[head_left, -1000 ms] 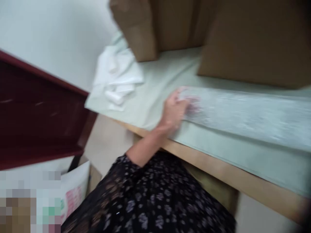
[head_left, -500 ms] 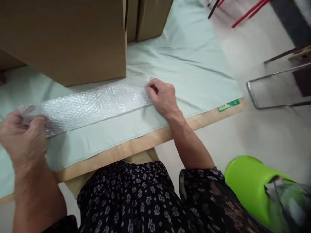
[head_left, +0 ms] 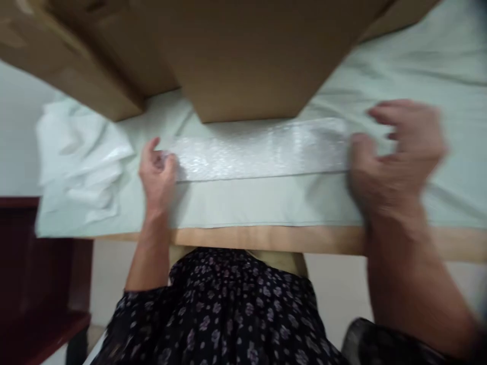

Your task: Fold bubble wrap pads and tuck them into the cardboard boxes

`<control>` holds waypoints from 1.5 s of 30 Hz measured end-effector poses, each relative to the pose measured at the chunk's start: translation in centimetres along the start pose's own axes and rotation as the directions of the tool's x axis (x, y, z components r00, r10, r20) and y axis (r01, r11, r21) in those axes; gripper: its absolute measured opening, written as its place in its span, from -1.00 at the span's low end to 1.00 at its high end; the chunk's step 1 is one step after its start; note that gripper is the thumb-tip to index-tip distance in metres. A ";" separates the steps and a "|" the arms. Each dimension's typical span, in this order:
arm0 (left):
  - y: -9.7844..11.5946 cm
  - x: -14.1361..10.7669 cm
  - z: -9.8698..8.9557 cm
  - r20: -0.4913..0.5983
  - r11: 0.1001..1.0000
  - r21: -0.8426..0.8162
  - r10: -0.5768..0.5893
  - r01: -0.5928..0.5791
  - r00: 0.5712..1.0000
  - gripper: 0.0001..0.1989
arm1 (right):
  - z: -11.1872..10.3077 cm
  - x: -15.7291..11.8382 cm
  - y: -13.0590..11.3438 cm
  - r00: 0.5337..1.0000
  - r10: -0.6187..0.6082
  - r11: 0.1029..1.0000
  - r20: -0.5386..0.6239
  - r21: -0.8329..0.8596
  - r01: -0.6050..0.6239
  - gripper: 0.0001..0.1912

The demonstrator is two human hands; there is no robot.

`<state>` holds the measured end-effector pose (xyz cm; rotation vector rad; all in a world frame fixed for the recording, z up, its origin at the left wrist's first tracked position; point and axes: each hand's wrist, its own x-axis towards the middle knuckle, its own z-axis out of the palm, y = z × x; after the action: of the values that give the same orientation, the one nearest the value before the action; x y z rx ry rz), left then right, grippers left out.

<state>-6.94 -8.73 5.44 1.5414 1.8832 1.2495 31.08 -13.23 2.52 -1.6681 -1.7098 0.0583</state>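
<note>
A long, flat strip of clear bubble wrap (head_left: 262, 154) lies across the pale green cloth in front of a cardboard box. At its left end, my left hand (head_left: 157, 172) is closed, pinching the wrap between thumb and fingers. My right hand (head_left: 399, 157), somewhat blurred, is beside the right end with thumb and fingers apart and nothing between them. Whether its thumb touches the wrap's edge I cannot tell.
Tall cardboard boxes (head_left: 251, 66) stand along the far side of the cloth-covered table (head_left: 243, 203). Crumpled white plastic sheets (head_left: 83, 157) lie at the left. The table's wooden front edge (head_left: 266, 238) runs close to my body. Dark red furniture (head_left: 41, 274) stands lower left.
My view has swung to the left, bringing in the white plastic sheets. My right hand has let go of the wrap's right end and opened; my left hand keeps its hold.
</note>
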 end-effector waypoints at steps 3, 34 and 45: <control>-0.2 -0.1 -0.6 0.019 0.998 0.069 0.009 -0.010 1.000 -0.51 | -0.2 0.7 -0.1 0.998 0.060 0.990 0.011 -0.132 -0.058 -0.54; 3.6 3.1 -0.7 0.691 0.601 0.280 0.415 -0.749 0.591 -0.21 | -3.1 1.3 -3.3 0.972 -0.086 0.647 -0.218 0.730 0.221 -0.78; 5.1 -3.5 -9.3 0.904 0.625 0.036 0.311 -0.780 0.292 -0.67 | -10.0 -6.4 0.0 0.879 -0.188 0.914 0.437 0.406 -0.006 -0.74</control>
<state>-10.04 -15.55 13.68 2.6143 0.9410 -0.0408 35.52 -23.35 6.87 -1.3247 -1.9610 0.7740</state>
